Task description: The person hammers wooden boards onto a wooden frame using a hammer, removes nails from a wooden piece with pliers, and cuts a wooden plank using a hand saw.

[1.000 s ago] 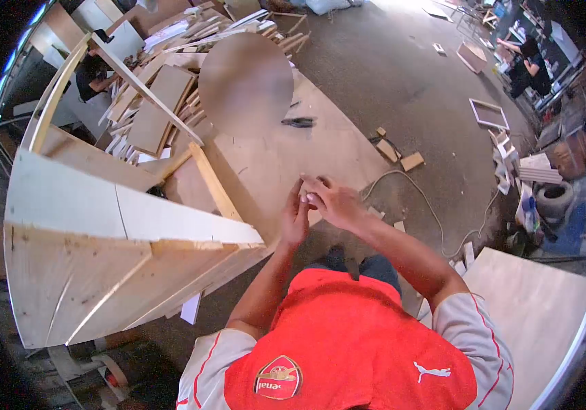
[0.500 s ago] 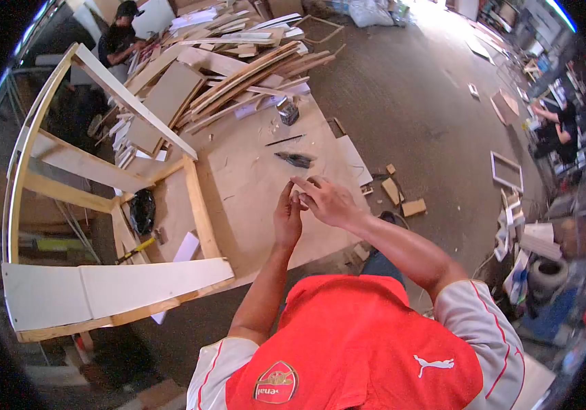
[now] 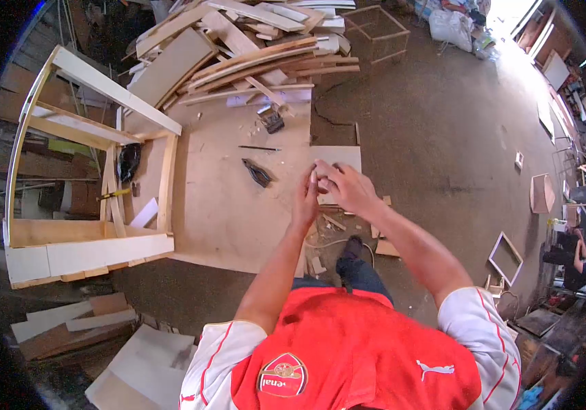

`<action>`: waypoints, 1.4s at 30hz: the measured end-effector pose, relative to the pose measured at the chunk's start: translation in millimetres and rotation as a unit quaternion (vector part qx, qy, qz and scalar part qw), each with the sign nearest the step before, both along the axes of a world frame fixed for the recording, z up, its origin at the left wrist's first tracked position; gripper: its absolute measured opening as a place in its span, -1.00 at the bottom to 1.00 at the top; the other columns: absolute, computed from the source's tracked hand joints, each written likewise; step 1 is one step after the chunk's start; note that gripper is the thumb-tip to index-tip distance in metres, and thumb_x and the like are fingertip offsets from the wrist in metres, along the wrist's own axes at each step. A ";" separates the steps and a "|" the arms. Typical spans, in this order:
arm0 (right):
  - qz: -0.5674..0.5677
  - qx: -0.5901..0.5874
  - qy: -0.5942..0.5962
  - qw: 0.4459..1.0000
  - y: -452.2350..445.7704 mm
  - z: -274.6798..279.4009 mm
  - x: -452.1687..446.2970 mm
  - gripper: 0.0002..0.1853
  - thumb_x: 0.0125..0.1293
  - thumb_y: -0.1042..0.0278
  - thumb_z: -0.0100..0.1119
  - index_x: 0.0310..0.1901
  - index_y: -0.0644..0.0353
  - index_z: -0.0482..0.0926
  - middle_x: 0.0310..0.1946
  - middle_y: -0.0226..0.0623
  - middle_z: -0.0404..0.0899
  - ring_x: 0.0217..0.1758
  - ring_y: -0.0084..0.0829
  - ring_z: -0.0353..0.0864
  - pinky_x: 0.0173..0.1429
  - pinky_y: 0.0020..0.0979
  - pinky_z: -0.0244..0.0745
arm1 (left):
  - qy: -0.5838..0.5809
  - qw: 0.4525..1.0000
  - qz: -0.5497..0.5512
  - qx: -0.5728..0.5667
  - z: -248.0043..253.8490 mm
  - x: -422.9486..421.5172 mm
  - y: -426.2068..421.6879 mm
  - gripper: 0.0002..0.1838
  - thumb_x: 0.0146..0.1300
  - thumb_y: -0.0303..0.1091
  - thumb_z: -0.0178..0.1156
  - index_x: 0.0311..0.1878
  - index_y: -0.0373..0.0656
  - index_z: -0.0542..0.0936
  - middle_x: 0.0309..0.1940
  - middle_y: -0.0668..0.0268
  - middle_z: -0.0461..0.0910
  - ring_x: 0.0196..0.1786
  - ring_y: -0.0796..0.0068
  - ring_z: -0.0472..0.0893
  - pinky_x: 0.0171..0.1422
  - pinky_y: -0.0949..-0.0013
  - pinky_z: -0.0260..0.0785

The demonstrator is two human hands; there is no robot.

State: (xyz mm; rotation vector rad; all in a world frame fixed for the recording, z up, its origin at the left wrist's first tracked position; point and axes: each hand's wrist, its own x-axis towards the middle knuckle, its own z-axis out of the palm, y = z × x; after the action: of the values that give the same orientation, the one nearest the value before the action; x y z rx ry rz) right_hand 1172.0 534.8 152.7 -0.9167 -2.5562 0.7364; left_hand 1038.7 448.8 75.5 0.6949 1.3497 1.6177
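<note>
The left hand (image 3: 303,199) and the right hand (image 3: 349,190) meet at the right edge of the board (image 3: 214,205). The left is narrow, its fingers close together and pointing away from the body; the right bends its fingers over the left's tips. Whether something small is pinched between them I cannot tell. Nearest to them, a dark tool (image 3: 257,173) lies on the board's right half. Beyond it on the board are a thin rod (image 3: 259,148) and, nearer the far end, a small block (image 3: 272,121). A pile of planks (image 3: 248,68) covers the board's far end. At the board's left side stands a frame (image 3: 101,254), with a yellow-handled hammer (image 3: 112,195) and a black bag (image 3: 128,162) showing inside. A pale panel (image 3: 346,156) is just beside the board's right edge, partly hidden by the hands. A person (image 3: 572,260) is well to the board's right.
</note>
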 end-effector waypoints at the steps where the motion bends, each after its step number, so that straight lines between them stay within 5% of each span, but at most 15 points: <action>1: 0.007 0.014 -0.002 1.000 14.9 -0.5 5.7 -0.48 0.51 0.11 0.13 0.47 -0.14 0.41 -0.05 -0.06 0.61 -0.01 0.08 0.67 -0.01 0.00 0.62 | -0.004 1.000 0.007 -0.009 -6.8 -0.4 9.6 -0.48 0.67 -0.12 -0.02 0.53 -0.19 0.38 0.01 0.21 0.67 -0.13 0.53 0.65 -0.08 0.42 0.54; 12: 0.033 -0.002 0.003 0.999 100.0 21.7 6.7 -0.45 0.52 0.03 0.13 0.48 -0.12 0.39 0.05 -0.04 0.59 0.10 0.06 0.65 0.11 -0.02 0.61 | 0.052 0.985 0.142 -0.087 26.8 -9.4 49.2 -0.53 0.62 -0.02 0.04 0.33 -0.17 0.58 0.00 0.23 0.75 -0.28 0.49 0.75 -0.13 0.41 0.46; 21: 0.043 -0.035 -0.016 0.998 175.8 11.9 -31.3 -0.39 0.49 0.00 0.17 0.50 -0.06 0.37 0.17 0.01 0.58 0.21 0.10 0.61 0.21 -0.02 0.58 | -0.067 0.983 0.149 -0.083 10.2 -36.6 145.1 -0.55 0.59 -0.04 0.14 0.25 -0.22 0.59 -0.09 0.25 0.73 -0.29 0.53 0.70 -0.21 0.47 0.43; 28: -0.003 -0.126 0.034 0.991 281.8 -32.3 -130.6 -0.35 0.40 0.03 0.28 0.44 0.17 0.44 0.14 0.12 0.62 0.19 0.10 0.64 0.25 -0.03 0.56 | -0.135 0.961 0.202 -0.131 5.6 -114.7 263.0 -0.65 0.57 -0.03 0.15 -0.03 -0.17 0.59 -0.13 0.25 0.75 -0.25 0.47 0.73 -0.20 0.43 0.48; 35: -0.038 -0.199 0.008 0.979 351.1 -43.4 -172.3 -0.28 0.33 0.05 0.37 0.42 0.26 0.43 0.22 0.20 0.58 0.32 0.14 0.56 0.37 0.00 0.49 | -0.206 0.948 0.195 -0.144 -17.4 -168.4 335.6 -0.71 0.56 -0.08 0.15 0.09 -0.07 0.50 -0.14 0.28 0.74 -0.24 0.47 0.74 -0.21 0.42 0.51; 38: -0.064 -0.120 -0.001 0.991 368.8 -58.8 -183.0 -0.20 0.24 0.12 0.47 0.47 0.24 0.39 0.07 0.15 0.66 0.09 -0.01 0.72 0.21 -0.10 0.60 | -0.220 0.941 0.198 -0.163 -7.3 -175.2 349.8 -0.73 0.56 -0.11 0.13 0.12 -0.05 0.49 -0.12 0.27 0.74 -0.24 0.46 0.75 -0.23 0.41 0.51; 42: -0.065 -0.085 -0.029 0.994 391.6 -53.8 -191.8 -0.03 0.17 0.12 0.51 0.56 0.14 0.22 0.31 0.24 0.46 0.28 0.17 0.59 0.34 0.00 0.53 | -0.242 0.934 0.188 -0.183 -27.2 -185.5 373.4 -0.69 0.57 -0.06 0.09 0.16 -0.04 0.49 -0.10 0.28 0.73 -0.23 0.44 0.75 -0.24 0.39 0.51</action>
State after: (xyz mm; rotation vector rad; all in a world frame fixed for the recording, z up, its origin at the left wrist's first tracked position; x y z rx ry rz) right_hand 980.2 926.4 98.9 -1.1626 -2.4847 0.9099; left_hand 853.2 822.2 48.3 -0.1970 1.4013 1.6168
